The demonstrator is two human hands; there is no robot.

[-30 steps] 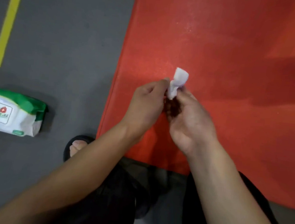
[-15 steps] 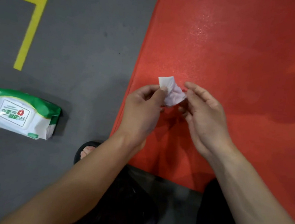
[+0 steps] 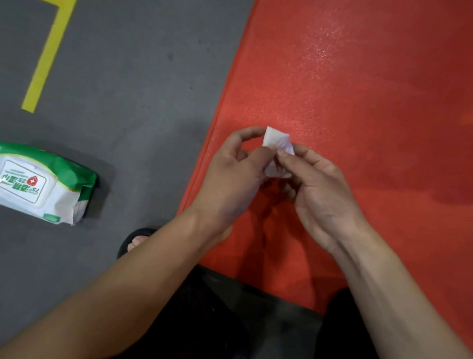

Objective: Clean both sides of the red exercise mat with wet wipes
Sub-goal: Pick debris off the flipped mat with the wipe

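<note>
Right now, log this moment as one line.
left hand: pinches wipe | right hand: pinches wipe | wipe: folded, above mat | pack: floor, lid shut

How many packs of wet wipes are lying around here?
1. The wet wipes pack lies on the grey floor, left of the red exercise mat, lid shut. Others may lie outside the view.

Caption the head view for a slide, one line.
Both hands, left hand and right hand, pinch a small crumpled white wet wipe above the red exercise mat.
</note>
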